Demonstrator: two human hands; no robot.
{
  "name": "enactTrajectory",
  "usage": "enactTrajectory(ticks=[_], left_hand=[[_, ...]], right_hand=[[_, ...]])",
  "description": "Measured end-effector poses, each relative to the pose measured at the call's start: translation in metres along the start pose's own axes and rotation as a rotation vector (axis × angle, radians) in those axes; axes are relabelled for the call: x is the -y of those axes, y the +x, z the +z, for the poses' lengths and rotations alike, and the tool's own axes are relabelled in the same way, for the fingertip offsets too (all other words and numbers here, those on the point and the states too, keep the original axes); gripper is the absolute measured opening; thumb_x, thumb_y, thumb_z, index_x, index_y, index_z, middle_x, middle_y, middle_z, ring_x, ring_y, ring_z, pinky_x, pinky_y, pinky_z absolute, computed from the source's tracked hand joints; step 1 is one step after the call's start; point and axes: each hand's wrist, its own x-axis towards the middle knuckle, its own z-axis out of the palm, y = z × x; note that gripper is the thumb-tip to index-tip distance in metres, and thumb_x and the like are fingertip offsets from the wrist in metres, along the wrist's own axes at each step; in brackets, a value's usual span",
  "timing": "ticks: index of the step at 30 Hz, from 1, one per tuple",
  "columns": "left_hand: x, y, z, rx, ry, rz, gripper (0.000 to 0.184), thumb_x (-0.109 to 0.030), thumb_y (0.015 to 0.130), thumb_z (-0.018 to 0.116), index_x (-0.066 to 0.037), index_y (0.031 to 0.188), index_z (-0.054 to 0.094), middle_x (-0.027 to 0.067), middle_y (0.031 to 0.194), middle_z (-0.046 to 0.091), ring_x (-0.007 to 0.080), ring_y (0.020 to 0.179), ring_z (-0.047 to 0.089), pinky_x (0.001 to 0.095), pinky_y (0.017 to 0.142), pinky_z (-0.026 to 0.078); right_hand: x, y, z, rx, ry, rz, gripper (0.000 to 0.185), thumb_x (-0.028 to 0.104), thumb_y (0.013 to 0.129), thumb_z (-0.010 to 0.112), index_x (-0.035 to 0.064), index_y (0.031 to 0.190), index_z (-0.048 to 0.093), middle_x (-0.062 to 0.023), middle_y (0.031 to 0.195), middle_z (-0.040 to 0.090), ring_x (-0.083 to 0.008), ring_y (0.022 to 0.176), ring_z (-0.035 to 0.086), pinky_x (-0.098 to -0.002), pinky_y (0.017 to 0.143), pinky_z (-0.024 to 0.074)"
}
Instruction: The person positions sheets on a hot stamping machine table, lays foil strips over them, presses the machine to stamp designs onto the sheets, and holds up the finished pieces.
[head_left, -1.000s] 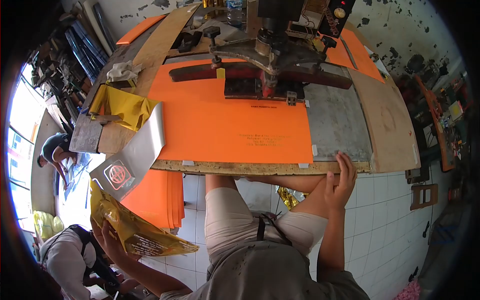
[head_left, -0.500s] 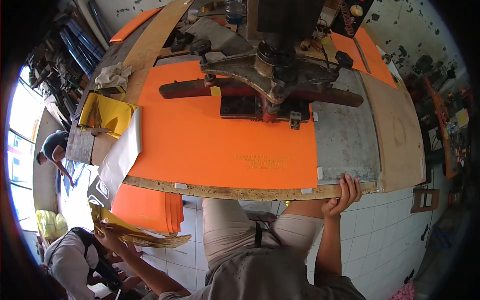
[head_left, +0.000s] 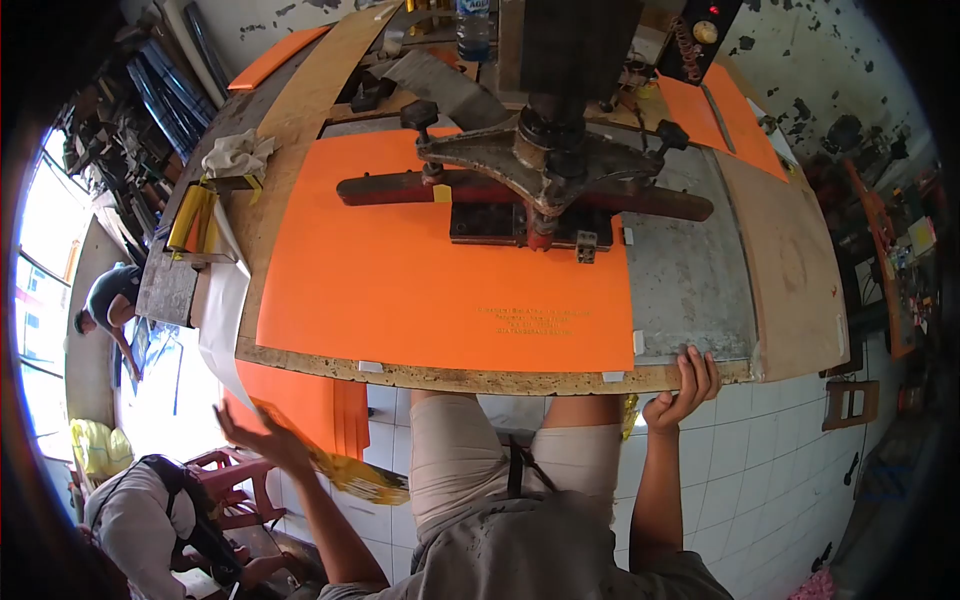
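My left hand point(head_left: 264, 440) is out at the lower left with its fingers spread, beside the hanging foil strip. That foil point(head_left: 228, 330) is pale on its upper stretch and gold on its loose lower end point(head_left: 365, 480). It comes from a gold foil roll point(head_left: 190, 218) at the table's left. My right hand point(head_left: 685, 390) is wrapped round the front edge of the wooden board point(head_left: 480, 381). On the board lies an orange sheet point(head_left: 370, 285) with small gold lettering point(head_left: 533, 320). A dark metal press head point(head_left: 540, 160) stands over the sheet's back part.
More orange sheets point(head_left: 335, 412) are stacked below the board at left. Other orange sheets point(head_left: 710, 115) lie at the back right. A crumpled cloth point(head_left: 238, 153) and a water bottle point(head_left: 473, 30) are on the table. Two other people point(head_left: 145, 515) are at the left.
My left hand has opened from the foil and moved right and up. The foil has shifted and hangs narrower, its gold end nearer my legs. My right hand keeps its hold.
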Motion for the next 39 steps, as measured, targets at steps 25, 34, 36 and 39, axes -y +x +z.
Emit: enactTrajectory(ticks=[25, 34, 36, 39], left_hand=[[-0.077, -0.07, 0.073, 0.157, -0.358, 0.345, 0.064, -0.03, 0.104, 0.048, -0.008, 0.159, 0.024, 0.0266, 0.168, 0.017, 0.053, 0.154, 0.012, 0.0687, 0.121, 0.014], [-0.078, -0.07, 0.068, 0.182, -0.326, 0.338, 0.064, -0.041, 0.108, 0.04, -0.006, 0.159, 0.024, 0.0256, 0.167, 0.018, 0.0506, 0.154, 0.014, 0.0668, 0.121, 0.015], [-0.077, -0.067, 0.061, 0.179, -0.276, 0.367, 0.062, -0.042, 0.109, 0.039, -0.005, 0.157, 0.029, 0.0255, 0.166, 0.021, 0.0493, 0.153, 0.017, 0.066, 0.121, 0.016], [-0.09, -0.05, 0.049, 0.105, -0.255, 0.397, 0.056, -0.043, 0.108, 0.04, -0.004, 0.147, 0.042, 0.0238, 0.156, 0.039, 0.0439, 0.147, 0.032, 0.0626, 0.118, 0.022]], right_hand=[[0.005, -0.034, -0.012, 0.061, 0.006, 0.153, 0.061, 0.033, 0.107, 0.042, -0.0072, 0.153, 0.035, -0.0275, 0.161, 0.032, -0.0495, 0.151, 0.024, -0.066, 0.121, 0.0167], [0.007, -0.031, -0.02, 0.101, 0.037, 0.167, 0.058, 0.031, 0.107, 0.043, -0.0058, 0.152, 0.037, -0.0265, 0.161, 0.033, -0.0498, 0.151, 0.024, -0.0655, 0.121, 0.0167], [0.007, -0.029, -0.02, 0.099, 0.051, 0.169, 0.058, 0.032, 0.107, 0.043, -0.0048, 0.151, 0.038, -0.0255, 0.161, 0.034, -0.049, 0.151, 0.024, -0.0649, 0.122, 0.0163], [0.013, -0.021, -0.027, 0.112, 0.036, 0.189, 0.055, 0.034, 0.107, 0.042, -0.0019, 0.148, 0.044, -0.0202, 0.159, 0.039, -0.0432, 0.149, 0.031, -0.0611, 0.121, 0.0189]])
